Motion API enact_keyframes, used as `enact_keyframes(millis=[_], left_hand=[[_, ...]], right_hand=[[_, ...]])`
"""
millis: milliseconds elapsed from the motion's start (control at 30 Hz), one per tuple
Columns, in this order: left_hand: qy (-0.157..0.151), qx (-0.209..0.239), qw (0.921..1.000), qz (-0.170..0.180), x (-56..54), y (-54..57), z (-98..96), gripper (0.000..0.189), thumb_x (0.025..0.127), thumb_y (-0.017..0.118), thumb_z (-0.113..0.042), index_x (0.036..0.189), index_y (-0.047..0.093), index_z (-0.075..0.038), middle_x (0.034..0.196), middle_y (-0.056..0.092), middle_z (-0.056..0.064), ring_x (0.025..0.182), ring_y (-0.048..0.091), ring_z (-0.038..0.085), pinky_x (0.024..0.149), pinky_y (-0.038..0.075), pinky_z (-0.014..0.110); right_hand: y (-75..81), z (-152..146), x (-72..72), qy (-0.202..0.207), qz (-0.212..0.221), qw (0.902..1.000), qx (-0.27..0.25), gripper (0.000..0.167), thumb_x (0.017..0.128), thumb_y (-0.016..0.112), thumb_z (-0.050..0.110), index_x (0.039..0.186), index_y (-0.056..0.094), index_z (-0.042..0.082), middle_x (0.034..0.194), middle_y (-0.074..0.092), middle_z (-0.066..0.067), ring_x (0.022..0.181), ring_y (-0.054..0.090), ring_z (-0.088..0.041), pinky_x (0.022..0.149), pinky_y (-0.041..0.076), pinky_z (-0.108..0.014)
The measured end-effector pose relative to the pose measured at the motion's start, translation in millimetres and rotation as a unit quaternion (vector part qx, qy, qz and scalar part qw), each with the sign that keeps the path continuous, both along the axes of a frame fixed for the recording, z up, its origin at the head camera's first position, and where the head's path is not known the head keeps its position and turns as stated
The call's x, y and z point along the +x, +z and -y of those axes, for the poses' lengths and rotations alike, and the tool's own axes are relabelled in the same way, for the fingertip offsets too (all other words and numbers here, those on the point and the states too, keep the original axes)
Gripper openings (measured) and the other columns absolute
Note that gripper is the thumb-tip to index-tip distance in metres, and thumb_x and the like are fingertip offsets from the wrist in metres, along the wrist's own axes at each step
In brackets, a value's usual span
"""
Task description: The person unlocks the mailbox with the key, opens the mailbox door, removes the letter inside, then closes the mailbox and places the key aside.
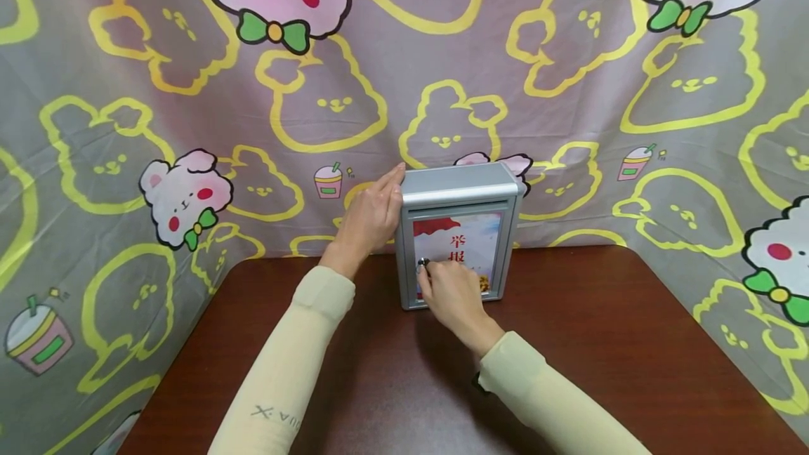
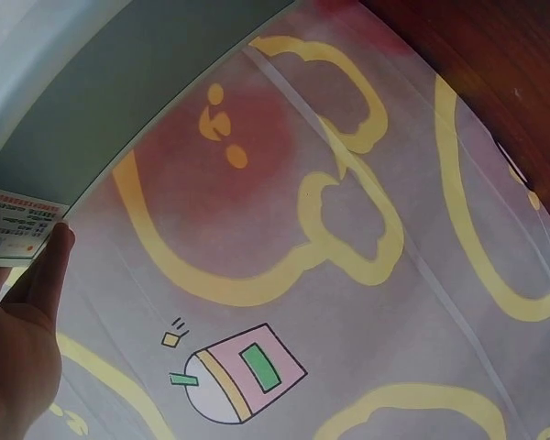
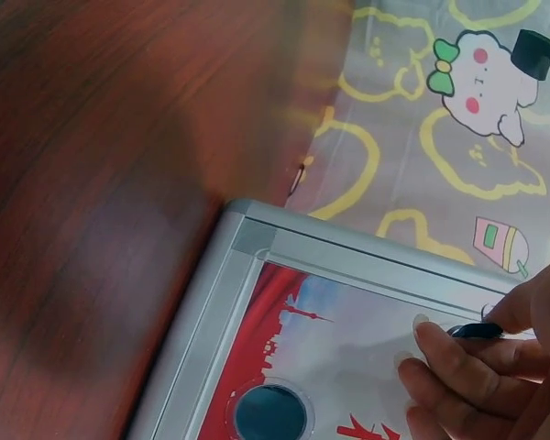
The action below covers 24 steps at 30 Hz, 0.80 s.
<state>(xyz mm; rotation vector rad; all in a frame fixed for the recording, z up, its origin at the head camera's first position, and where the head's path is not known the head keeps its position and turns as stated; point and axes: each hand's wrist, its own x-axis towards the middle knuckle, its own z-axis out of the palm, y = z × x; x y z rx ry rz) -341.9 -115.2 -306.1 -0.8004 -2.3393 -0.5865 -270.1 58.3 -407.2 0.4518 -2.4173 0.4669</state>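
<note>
A grey metal box with a slot under its top and a red-and-white printed front panel stands upright on the table. My left hand rests against its upper left side, the fingers reaching up to the top corner. The left wrist view has that hand beside a printed label on the box. At the left of the front panel, my right hand pinches a dark-headed key between thumb and curled fingers. The key's tip and the lock are mostly hidden by the fingers.
The dark red-brown wooden table runs under the box and forearms. Close behind the box hangs a cartoon-patterned cloth, which also closes off both sides. A round dark window shows low in the right wrist view.
</note>
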Motion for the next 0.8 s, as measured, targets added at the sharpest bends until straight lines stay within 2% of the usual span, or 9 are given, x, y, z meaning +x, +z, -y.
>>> enact_keyframes(millis=[367, 800], left_hand=[[0.001, 0.001, 1.0, 0.001, -1.2, -0.5, -0.7, 0.057, 0.11, 0.024, -0.033, 0.155, 0.043, -0.004, 0.16, 0.044, 0.006, 0.14, 0.049, 0.027, 0.117, 0.039, 0.039], [0.002, 0.004, 1.0, -0.003, -0.5, -1.1, -0.1, 0.057, 0.11, 0.023, -0.033, 0.154, 0.044, -0.003, 0.159, 0.044, 0.006, 0.139, 0.05, 0.028, 0.116, 0.04, 0.039]], right_hand=[[1.2, -0.6, -0.3, 0.002, 0.006, 1.0, 0.004, 0.044, 0.099, 0.064, 0.023, 0.056, 0.054, 0.016, 0.056, 0.058, -0.003, 0.052, 0.06, -0.028, 0.039, 0.039, -0.038], [0.8, 0.1, -0.2, 0.0, -0.007, 0.9999, 0.011, 0.043, 0.098, 0.064, 0.021, 0.056, 0.055, 0.015, 0.057, 0.06, -0.004, 0.051, 0.06, -0.029, 0.038, 0.039, -0.038]])
